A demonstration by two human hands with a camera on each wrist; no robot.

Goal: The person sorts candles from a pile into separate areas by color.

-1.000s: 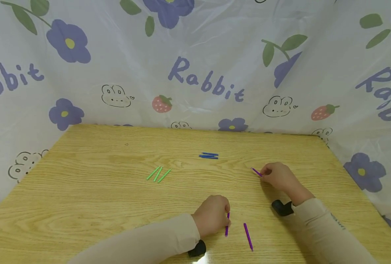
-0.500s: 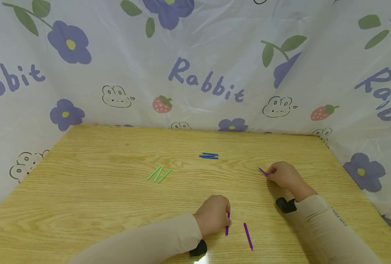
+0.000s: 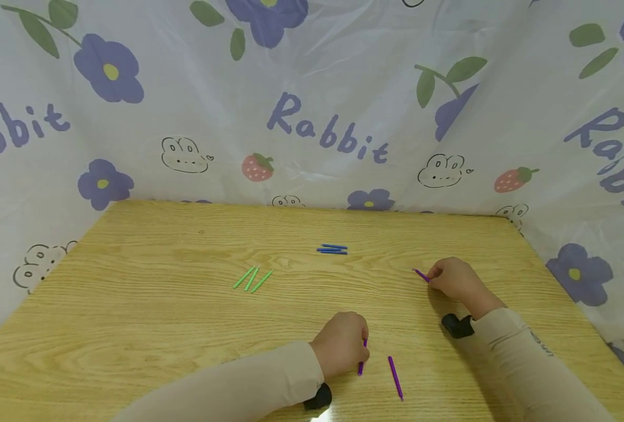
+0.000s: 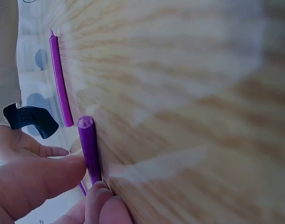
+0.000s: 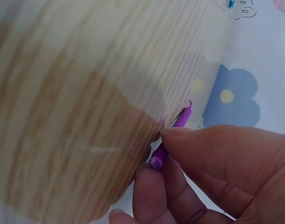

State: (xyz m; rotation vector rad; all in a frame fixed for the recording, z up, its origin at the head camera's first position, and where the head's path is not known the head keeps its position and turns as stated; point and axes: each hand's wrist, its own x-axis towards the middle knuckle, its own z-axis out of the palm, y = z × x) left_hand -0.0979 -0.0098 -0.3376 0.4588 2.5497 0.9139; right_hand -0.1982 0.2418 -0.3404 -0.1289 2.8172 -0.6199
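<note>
My left hand [image 3: 341, 346], near the table's front, pinches a slim purple candle [image 4: 88, 144] between thumb and fingers, low over the wood. Just to its right a second purple candle [image 3: 395, 378] lies on the table, its wick end towards the front. Farther back on the right, my right hand [image 3: 455, 282] holds another purple candle [image 5: 182, 117] by its lower part, the wick pointing away from the fingers. Whether that candle touches the wood I cannot tell. Fingers cover part of both held candles.
Three green candles [image 3: 262, 281] lie slanted side by side, left of the middle of the wooden table [image 3: 148, 328]. Three blue candles [image 3: 334, 252] are grouped farther back. A patterned white sheet [image 3: 312, 76] hangs behind the table. Each wrist carries a black camera mount [image 3: 456, 326].
My right hand has shifted a little to the right with its candle, mostly in the earlier half second. The left hand has stayed nearly in place, still pinching its candle.
</note>
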